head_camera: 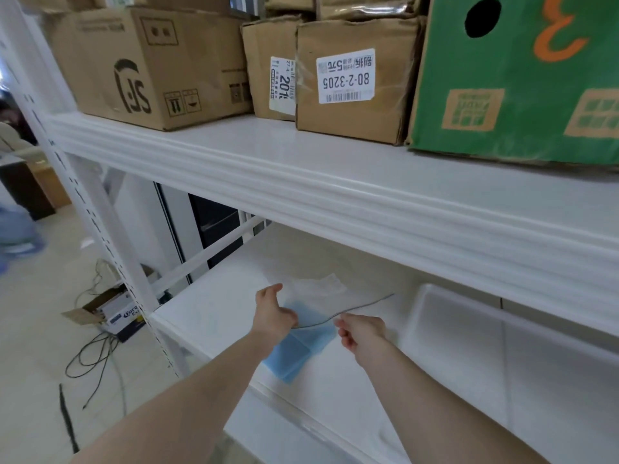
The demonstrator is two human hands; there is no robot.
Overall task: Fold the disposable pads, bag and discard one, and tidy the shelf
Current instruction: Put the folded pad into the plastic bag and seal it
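Note:
A folded light-blue disposable pad (301, 346) lies on the lower white shelf (217, 303), partly under my hands. My left hand (273, 314) rests on the pad's upper left edge, fingers pinching it. My right hand (360, 329) hovers at the pad's right edge with fingers curled, near one end of a thin dark wire (355, 309) that arcs across the pad toward the back right. Just behind the pad lies a clear plastic bag (318, 286), flat on the shelf.
A white plastic tray (469, 346) stands on the lower shelf to the right. The upper shelf (301, 169) carries brown cardboard boxes (150, 68) and a green box (522, 78). Cables (90, 360) and an open carton (110, 311) lie on the floor at left.

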